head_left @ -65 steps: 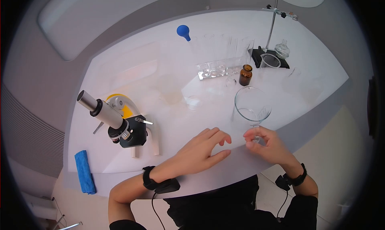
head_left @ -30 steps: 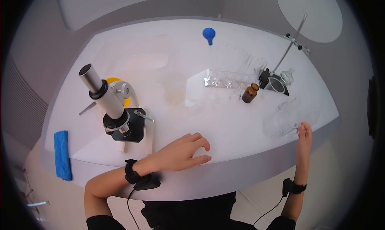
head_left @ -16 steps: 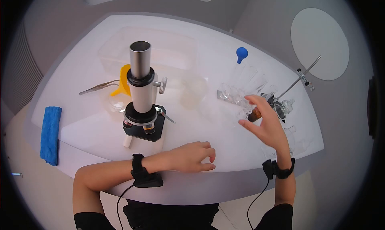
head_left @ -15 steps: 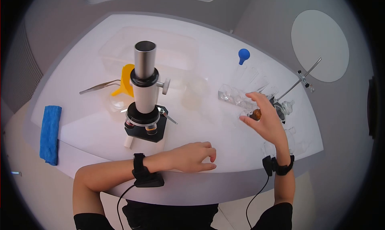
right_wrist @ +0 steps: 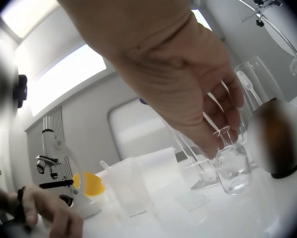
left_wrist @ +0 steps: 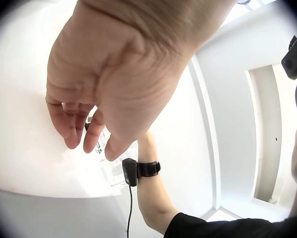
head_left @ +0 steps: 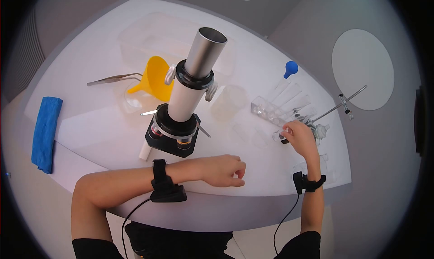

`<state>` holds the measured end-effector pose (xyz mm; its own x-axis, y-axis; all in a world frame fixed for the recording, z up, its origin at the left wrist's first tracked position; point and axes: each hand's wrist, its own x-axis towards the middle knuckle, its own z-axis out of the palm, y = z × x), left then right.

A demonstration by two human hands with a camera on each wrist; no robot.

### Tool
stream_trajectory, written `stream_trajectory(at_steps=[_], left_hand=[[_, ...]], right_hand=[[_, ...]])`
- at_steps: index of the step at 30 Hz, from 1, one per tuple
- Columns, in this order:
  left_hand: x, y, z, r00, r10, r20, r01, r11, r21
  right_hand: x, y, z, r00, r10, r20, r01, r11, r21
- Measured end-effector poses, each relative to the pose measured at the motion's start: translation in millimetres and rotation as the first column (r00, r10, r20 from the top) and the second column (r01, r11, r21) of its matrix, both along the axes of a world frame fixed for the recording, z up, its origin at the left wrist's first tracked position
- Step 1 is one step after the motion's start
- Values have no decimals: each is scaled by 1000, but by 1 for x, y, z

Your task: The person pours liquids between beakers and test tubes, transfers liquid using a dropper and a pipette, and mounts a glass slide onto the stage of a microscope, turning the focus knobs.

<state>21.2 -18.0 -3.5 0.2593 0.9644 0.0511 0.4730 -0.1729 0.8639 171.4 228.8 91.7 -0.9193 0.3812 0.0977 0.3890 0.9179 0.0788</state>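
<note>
My right hand [head_left: 300, 137] reaches over the glassware on the right side of the table. In the right wrist view its thumb and fingers pinch the neck of a small clear glass bottle [right_wrist: 234, 171], which stands upright on the white top. Beside it is a brown glass bottle [right_wrist: 275, 136], blurred close to the camera; the hand hides most of it from the head. My left hand [head_left: 224, 171] rests near the front edge, fingers loosely curled around nothing. Just beyond that forearm stands the microscope [head_left: 185, 96].
A rack [head_left: 266, 112] with test tubes [head_left: 289, 91], a blue rubber bulb [head_left: 291, 68] and a stand rod [head_left: 357, 94] are beyond the right hand. Clear glassware [head_left: 323, 162] lies by the right wrist. Left are a yellow funnel [head_left: 156, 80], tweezers [head_left: 113, 79] and a blue cloth [head_left: 46, 134].
My right hand carried a large clear glass vessel to the right and let it go. It then came back to the small bottle, its fingers closing in. The head view has turned.
</note>
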Motion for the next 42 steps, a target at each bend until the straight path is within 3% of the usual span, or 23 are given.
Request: stream_trajectory(at_steps=[2, 6, 8, 12, 13, 14, 16, 23, 25, 29, 35, 42], left_hand=[[1, 1, -1, 1000, -7, -3, 7, 1000, -3], [1, 2, -2, 1000, -6, -5, 6, 1000, 1], [0, 2, -1, 1000, -12, -3, 12, 1000, -8], [0, 2, 3, 1000, -15, 2, 15, 999, -30], [-1, 1, 4, 1000, -14, -1, 14, 999, -33], [-1, 0, 5, 1000, -8, -6, 8, 999, -34], [0, -1, 3, 1000, -4, 2, 4, 1000, -15], [-1, 2, -2, 1000, -8, 5, 8, 1000, 17], [1, 1, -3, 1000, -3, 20, 3, 1000, 15], [-1, 3, -5, 1000, 14, 17, -15, 1000, 26], [-2, 4, -3, 999, -29, 13, 30, 999, -22], [2, 4, -1, 1000, -6, 22, 6, 1000, -11]], right_hand=[[12, -13, 11, 996, -68, -60, 65, 996, -59], [32, -48, 26, 999, -51, -3, 50, 994, -95], [34, -69, 24, 1000, 25, -6, -26, 967, -254], [25, -91, 11, 987, 157, 18, -141, 924, -354], [23, -93, 8, 991, 130, 28, -110, 920, -377], [20, -95, 10, 990, 136, 23, -117, 919, -377], [13, -99, 19, 975, 213, 58, -203, 968, -150], [-68, -80, 35, 948, 267, -174, -297, 939, -173], [-94, -72, 25, 881, 405, -245, -436, 896, -88], [-125, -69, 13, 859, 459, -225, -498, 851, -166], [-118, -77, 35, 938, 309, -160, -343, 897, -278], [-23, -78, 85, 852, 125, -509, -263, 942, -209]])
